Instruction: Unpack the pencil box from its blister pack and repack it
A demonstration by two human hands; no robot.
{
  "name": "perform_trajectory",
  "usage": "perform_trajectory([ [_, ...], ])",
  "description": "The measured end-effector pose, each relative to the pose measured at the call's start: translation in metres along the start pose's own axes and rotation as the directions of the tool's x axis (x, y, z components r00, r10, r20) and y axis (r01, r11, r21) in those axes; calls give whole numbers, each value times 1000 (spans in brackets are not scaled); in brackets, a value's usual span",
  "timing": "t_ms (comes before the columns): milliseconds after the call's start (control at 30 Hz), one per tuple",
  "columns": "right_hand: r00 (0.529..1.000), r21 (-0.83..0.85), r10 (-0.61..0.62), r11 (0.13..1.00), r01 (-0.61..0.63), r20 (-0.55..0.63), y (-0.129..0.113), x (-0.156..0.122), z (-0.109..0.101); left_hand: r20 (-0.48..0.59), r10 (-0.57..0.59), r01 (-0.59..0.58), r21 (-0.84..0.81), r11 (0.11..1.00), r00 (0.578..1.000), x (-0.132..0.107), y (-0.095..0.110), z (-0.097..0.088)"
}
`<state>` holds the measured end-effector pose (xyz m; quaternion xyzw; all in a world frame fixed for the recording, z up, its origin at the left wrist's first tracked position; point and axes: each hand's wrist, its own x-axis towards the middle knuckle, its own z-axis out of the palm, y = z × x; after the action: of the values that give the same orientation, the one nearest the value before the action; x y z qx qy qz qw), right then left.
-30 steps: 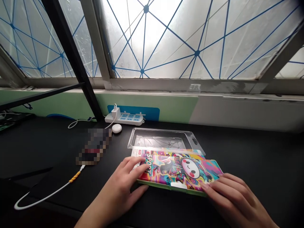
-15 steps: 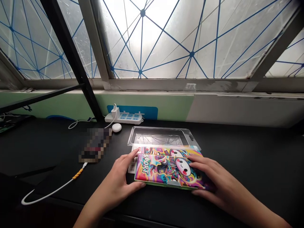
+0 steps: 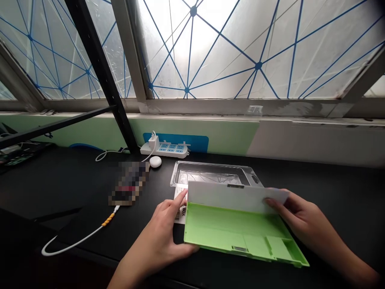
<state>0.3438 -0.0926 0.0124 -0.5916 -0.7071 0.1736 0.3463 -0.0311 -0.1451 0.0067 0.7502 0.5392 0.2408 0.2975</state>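
So, out to the left of the left hand [image 3: 162, 228], a blurred-out device [image 3: 129, 184] is plugged into a white cable with an orange wrap [image 3: 108, 219], probably parked there to be kept clear of the elbow. Past the fingertips, well beyond, a small white round item [image 3: 155, 162] is set by the power strip [image 3: 173, 150], likely so the socket can be reached.

The left hand itself is spread wide, with the left end of the green case [image 3: 222, 224] caught between thumb and fingers, presumably so it won't skid on the desk [image 3: 325, 188]. Just beside those fingers a printed card [image 3: 179, 220] is mostly covered by the case, and a clear plastic tray [image 3: 210, 166] is left behind it, seemingly out of the way.

The case sits between both hands, opened up, compartments facing up. Its pale lid [image 3: 216, 196] is pinched at the right corner by the right hand [image 3: 296, 212], thumb on the inner face, apparently to stop it flopping shut.
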Motion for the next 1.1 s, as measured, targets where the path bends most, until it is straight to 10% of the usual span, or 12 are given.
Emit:
perform_trajectory([
  [133,997,-2,71,997,-71,-20,3,-2,3,15,-15,15,8,1000,1000,-1,2,-2],
  [600,930,16,-293,955,297,224,39,-41,-6,-66,-29,29,4,1000,997,3,8,-9],
  [1100,981,-151,43,988,-14,188,6,-18,9,-81,8,0,96,995,997,7,7,-6],
])
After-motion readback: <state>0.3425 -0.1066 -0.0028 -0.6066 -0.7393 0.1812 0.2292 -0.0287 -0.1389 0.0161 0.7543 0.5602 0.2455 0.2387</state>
